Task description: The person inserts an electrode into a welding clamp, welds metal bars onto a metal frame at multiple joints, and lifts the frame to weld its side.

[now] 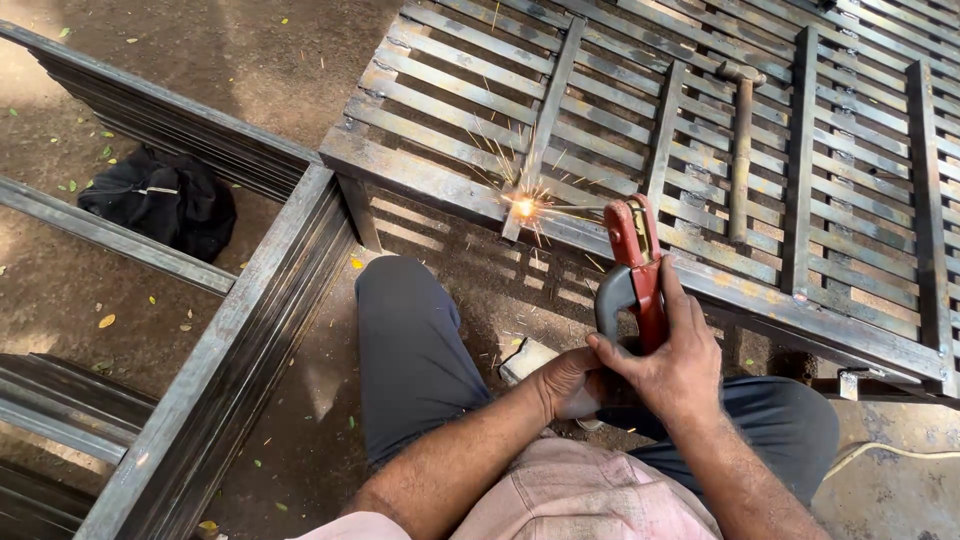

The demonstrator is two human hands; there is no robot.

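The right hand (680, 365) is closed around the red electrode holder (635, 270), and the left hand (565, 380) cups it from beneath, fingers curled at the handle's base. The holder's long axis runs up and away from the person; the arc (522, 207) sparks up and to the left of its head, on the near rail of the steel grille (700, 120). A hammer (741, 150) lies on the bars farther right, nearer the right hand.
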